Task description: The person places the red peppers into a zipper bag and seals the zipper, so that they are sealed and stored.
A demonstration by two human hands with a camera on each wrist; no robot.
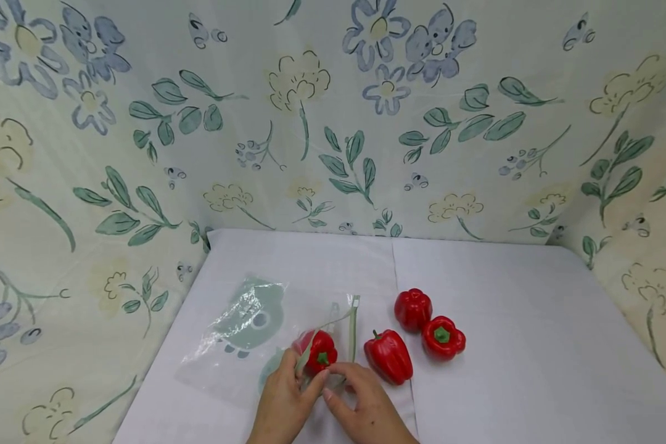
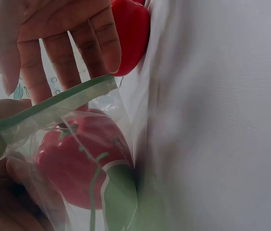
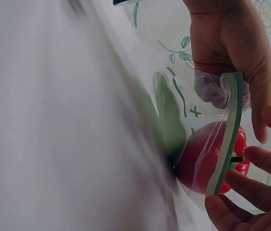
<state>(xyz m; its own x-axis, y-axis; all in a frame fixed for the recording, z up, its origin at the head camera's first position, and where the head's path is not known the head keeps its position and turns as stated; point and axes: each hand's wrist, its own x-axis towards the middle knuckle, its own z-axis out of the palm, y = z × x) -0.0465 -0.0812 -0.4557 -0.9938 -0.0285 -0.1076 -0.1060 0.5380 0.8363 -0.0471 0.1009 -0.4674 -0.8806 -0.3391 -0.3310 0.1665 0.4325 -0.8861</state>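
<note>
A clear zip bag [image 1: 211, 354] with green printed figures lies on the white cloth, its mouth towards the right. Inside its mouth sits a red bell pepper [image 1: 323, 350], its green stem facing the opening. My left hand [image 1: 282, 398] grips the near end of the bag's mouth, fingers curled on the plastic. At the opening, my right hand [image 1: 363, 401] has its fingers extended by the green zip strip [image 2: 54, 103] and close to the pepper; whether they touch it is unclear. Another red bell pepper [image 1: 388, 357] lies just beyond the right hand.
Two more red bell peppers, one at the back [image 1: 413, 310] and one with its stem forward [image 1: 443, 338], stand side by side farther right. A floral curtain [image 1: 322, 123] surrounds the white-covered table [image 1: 522, 345]. A crease runs down the cloth.
</note>
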